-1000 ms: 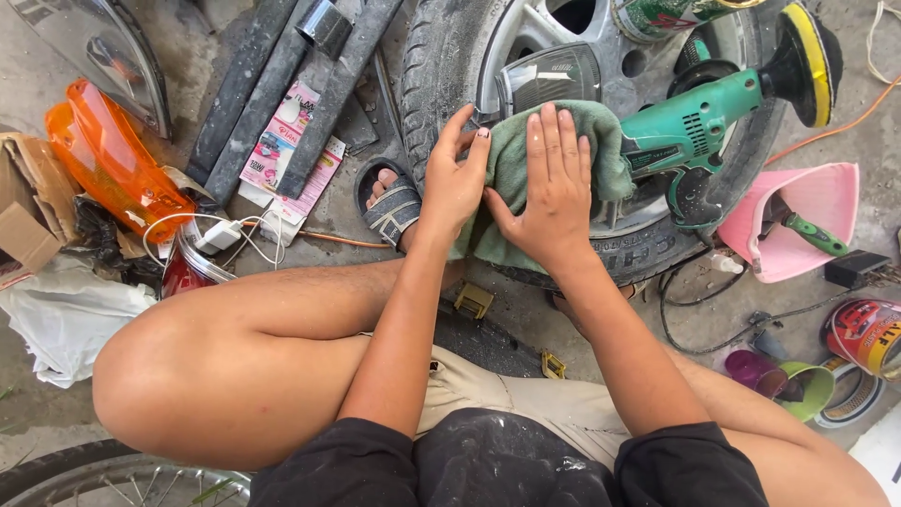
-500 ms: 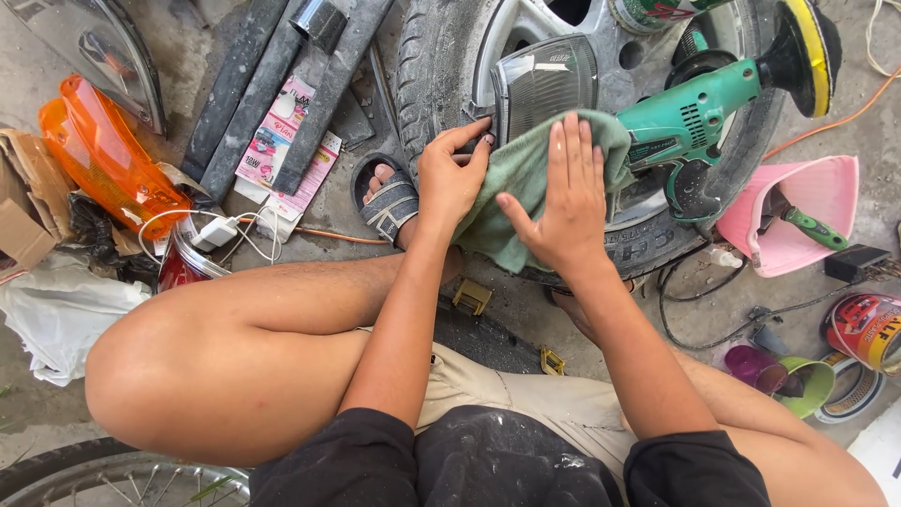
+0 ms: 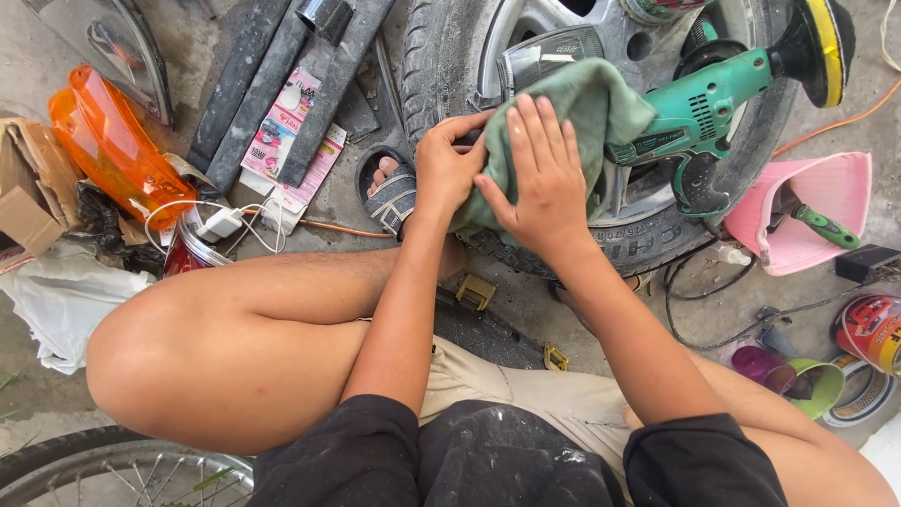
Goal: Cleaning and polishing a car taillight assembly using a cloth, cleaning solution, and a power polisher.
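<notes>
From the head camera, looking down, the right hand (image 3: pixel 542 178) lies flat and wide open on a soft green cloth (image 3: pixel 582 122), with its fingers spread and pressing down. The cloth is crumpled and floppy. It covers part of a clear, shiny plastic lamp cover (image 3: pixel 544 54) with fine ridges on it. The left hand (image 3: pixel 449 167) is curled shut around the near edge of that lamp cover, right beside the cloth. Both rest on top of a car wheel (image 3: pixel 526 38) lying flat on the ground, with a rough black rubber tyre (image 3: pixel 434 66) around a smooth grey metal rim.

A green power polisher (image 3: pixel 706 113) with a round yellow pad (image 3: pixel 826 47) lies on the wheel, just to the right of the cloth. Its black cord runs down over the tyre.

To the left, long dark rubber strips (image 3: pixel 272 84) lie on the dusty concrete floor, with a pink paper packet (image 3: pixel 293 141) beside them. Farther left is a bright orange see-through lamp lens (image 3: pixel 113 141), a brown cardboard box (image 3: pixel 28 197) and a white plastic bag (image 3: pixel 52 300).

To the right is a pink plastic tub (image 3: pixel 807 211) with a green-handled tool (image 3: pixel 817 225) inside. A round tin (image 3: pixel 868 329) sits near the right edge.

The person's bare knee (image 3: pixel 206 357) and arms hide the ground under them. A foot in a sandal (image 3: pixel 389 192) pokes out beside the tyre.
</notes>
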